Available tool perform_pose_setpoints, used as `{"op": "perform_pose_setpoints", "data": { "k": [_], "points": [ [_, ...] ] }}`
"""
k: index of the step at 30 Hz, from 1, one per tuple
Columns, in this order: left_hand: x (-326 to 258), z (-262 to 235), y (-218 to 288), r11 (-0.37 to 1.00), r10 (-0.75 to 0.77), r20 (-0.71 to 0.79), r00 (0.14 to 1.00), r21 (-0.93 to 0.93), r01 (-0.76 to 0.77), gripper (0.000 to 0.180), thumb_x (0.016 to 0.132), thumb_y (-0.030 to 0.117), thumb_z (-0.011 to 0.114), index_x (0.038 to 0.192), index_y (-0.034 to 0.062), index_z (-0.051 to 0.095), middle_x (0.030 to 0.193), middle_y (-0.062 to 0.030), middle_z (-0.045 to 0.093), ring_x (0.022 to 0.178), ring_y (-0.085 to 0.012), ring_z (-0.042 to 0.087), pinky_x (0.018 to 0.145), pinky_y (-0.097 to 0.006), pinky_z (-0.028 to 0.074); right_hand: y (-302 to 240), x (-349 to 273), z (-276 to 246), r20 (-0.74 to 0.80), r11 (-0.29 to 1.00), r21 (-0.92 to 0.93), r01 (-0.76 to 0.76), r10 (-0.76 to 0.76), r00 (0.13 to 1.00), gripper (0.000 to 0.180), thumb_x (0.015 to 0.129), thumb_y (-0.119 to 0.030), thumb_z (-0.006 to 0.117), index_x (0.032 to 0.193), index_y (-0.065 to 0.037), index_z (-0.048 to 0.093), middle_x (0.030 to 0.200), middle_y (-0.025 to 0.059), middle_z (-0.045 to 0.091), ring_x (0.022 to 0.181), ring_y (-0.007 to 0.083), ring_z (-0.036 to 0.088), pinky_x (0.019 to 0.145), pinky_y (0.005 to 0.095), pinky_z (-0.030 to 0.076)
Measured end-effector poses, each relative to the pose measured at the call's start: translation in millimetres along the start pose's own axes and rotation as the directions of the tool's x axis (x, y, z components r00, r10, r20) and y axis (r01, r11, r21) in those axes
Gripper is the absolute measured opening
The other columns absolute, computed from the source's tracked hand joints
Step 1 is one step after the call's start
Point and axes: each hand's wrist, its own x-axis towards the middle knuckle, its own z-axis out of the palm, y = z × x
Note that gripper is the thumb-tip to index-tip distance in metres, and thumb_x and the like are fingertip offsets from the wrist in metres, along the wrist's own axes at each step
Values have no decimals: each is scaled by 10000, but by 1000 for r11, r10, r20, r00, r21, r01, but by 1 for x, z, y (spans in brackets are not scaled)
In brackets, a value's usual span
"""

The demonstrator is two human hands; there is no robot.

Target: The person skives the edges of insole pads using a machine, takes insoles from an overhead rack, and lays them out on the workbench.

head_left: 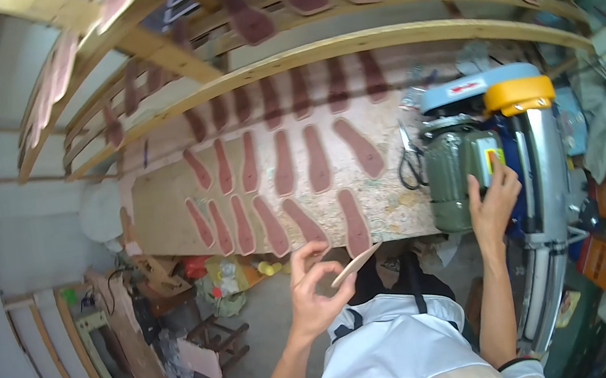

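Above the table's near edge, my left hand [316,291] pinches an insole [356,264] between thumb and fingers. The insole is tilted, and its pale side and edge face me. My right hand [494,205] is over the right side of a green cylindrical machine [449,172], fingers apart and holding nothing. Its fingertips are at a yellow and red label [494,159] there; I cannot tell whether they press on it. Reddish-brown insoles with pale rims lie in rows on the worktable [383,211], the closest insole [354,220] just beyond my left hand.
Wooden racks [343,42] with more insoles span the far side above the table. Black-handled scissors [411,163] lie left of the machine. A long silver tube [542,181] with a yellow collar [518,95] runs along the right. A wooden stool [220,339] stands on the floor at left.
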Motion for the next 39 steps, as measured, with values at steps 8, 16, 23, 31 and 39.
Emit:
{"op": "perform_pose_setpoints", "data": {
  "k": [8,16,23,31,39],
  "points": [
    [8,-46,-24,925,186,-143,972,359,-124,226,680,41,810,842,33,651,1295,-178,473,1150,-343,537,940,-422,474,-10,-24,-16,1,989,132,72,-73,997,549,903,-158,706,1407,-53,517,1407,184,452,1286,360,405,1072,451,315],
    [-5,-189,-144,526,385,-91,918,839,-137,355,581,49,847,856,59,623,1339,-159,485,1239,-360,478,1008,-484,403,-37,-99,-37,329,933,358,43,-169,929,410,900,-105,681,1293,-31,589,1342,158,508,1265,342,453,1074,439,338],
    [28,-348,-312,288,361,91,928,936,-203,332,658,117,819,932,88,635,1390,-96,455,1252,-328,436,1046,-496,406,-95,-144,-25,400,955,269,-124,6,916,243,919,-46,623,1151,24,634,1182,174,607,1112,331,585,1006,402,427],
    [28,-396,-462,443,212,154,965,865,-235,296,760,123,737,1025,116,607,1438,-107,434,1282,-351,406,1085,-520,359,-232,-201,-4,558,979,200,-32,-87,825,182,908,-50,629,1074,22,648,1142,184,627,1068,337,604,948,398,467],
    [-27,-402,-494,777,-144,-20,989,617,125,646,753,284,840,1298,116,537,1485,-201,306,1314,-436,325,1074,-552,326,-306,-219,22,676,980,190,-60,-87,732,180,886,-21,627,1057,32,643,1037,187,639,922,323,629,848,387,497]
  ]
}}
